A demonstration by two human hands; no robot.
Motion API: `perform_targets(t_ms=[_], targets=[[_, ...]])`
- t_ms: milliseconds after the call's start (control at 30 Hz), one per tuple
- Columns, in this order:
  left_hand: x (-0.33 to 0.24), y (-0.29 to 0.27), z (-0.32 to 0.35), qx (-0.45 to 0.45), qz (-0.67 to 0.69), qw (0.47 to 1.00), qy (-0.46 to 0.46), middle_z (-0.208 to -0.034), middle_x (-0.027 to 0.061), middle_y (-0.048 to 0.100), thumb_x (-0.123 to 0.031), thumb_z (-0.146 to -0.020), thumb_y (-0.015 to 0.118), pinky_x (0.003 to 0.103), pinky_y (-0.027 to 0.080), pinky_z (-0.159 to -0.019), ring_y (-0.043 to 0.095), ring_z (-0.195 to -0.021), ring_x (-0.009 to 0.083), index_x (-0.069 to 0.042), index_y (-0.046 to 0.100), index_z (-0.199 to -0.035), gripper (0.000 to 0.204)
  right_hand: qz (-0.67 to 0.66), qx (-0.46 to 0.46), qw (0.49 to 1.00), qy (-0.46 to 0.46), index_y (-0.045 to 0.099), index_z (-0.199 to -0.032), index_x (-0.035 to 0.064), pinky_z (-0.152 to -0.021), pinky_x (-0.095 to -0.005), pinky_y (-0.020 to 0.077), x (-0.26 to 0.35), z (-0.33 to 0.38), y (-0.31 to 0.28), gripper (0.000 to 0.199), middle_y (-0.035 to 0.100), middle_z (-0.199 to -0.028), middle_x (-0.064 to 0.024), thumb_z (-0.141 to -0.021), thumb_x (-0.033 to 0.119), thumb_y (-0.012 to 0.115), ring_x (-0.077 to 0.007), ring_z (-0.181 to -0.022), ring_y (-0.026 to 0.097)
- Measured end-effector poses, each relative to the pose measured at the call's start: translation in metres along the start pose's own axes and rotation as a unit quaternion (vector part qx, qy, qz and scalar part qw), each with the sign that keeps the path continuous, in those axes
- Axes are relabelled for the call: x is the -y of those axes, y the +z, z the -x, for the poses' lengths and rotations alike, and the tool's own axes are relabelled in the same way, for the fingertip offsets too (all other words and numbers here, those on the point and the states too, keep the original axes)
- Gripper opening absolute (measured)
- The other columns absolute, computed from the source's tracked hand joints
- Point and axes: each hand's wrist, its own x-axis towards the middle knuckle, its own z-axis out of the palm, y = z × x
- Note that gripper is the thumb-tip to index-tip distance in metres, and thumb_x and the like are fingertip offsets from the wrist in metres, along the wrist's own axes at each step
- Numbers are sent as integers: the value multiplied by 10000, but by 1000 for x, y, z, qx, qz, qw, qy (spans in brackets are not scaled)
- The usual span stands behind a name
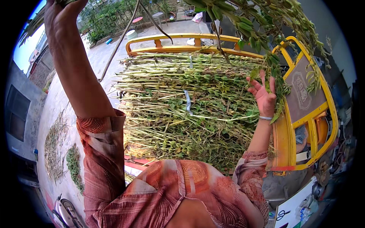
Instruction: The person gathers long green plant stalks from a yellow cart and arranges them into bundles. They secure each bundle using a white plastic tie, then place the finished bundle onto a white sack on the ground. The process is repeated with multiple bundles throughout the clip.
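Raised to the top left, my left hand (64, 12) is closed round the stems of a bundle of stalks and partly cut off by the picture's edge. Leafy stalks with green pods (249, 26), like sesame, hang across the top right. My right hand (263, 97), a bangle at its wrist, has its fingers spread beneath these hanging tops and touches the leaves. Below lies a thick pile of similar stalks (167, 81) on a yellow-railed cart, cut stems to the left and pods to the right. Pale blue ties (188, 102) bind some bundles.
The cart's yellow rail (178, 41) runs along the far side, and its yellow frame with a brown panel (304, 85) rises at the right. Loose stalks (56, 146) and a green heap (75, 167) lie on the concrete at left. Scissors (283, 215) rest on a white surface lower right.
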Motion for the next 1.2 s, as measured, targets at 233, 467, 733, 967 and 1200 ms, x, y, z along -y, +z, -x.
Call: perform_targets(t_ms=[233,467,733,967,1200], targets=[[272,-136,43,-338,296,877,-172,-872,56,607,-494,-920,514,630,394,-957,575,-920,274,-115,524,-788,402,-119,-423,898,-18,285,-1377,44,-648,-298,498,13,-20,-166,804,525,-1206,-173,-848,574,577,-253,-947,605],[450,-323,207,-471,115,812,-324,-1106,98,585,-486,-946,480,513,508,-841,585,-962,283,-106,553,-1072,408,104,-509,818,246,414,-1320,5,-553,-277,495,-107,40,-153,501,617,-1002,-126,-929,263,591,-204,-770,633],[463,-327,212,-511,122,795,-304,-1168,133,557,-449,-905,586,515,520,-817,568,-982,295,-58,585,-1004,404,624,-35,776,84,521,-1219,40,-803,-374,497,-153,-51,36,450,550,-1182,-123,-847,246,671,-271,-1009,577],[461,-289,212,-496,167,786,-330,-1140,161,555,-443,-874,639,542,469,-877,542,-1016,310,-48,602,-915,399,761,264,593,-21,438,-1332,129,-982,-442,341,-241,-137,88,988,478,-1278,-122,-549,641,757,-290,-1182,447],[458,-309,216,-551,119,751,-344,-1087,130,607,-412,-880,638,591,460,-899,567,-1013,334,-25,583,-1020,415,777,317,526,136,413,-1362,167,-936,-435,365,-287,-132,88,973,547,-1203,-86,-605,706,699,-281,-1127,502]])
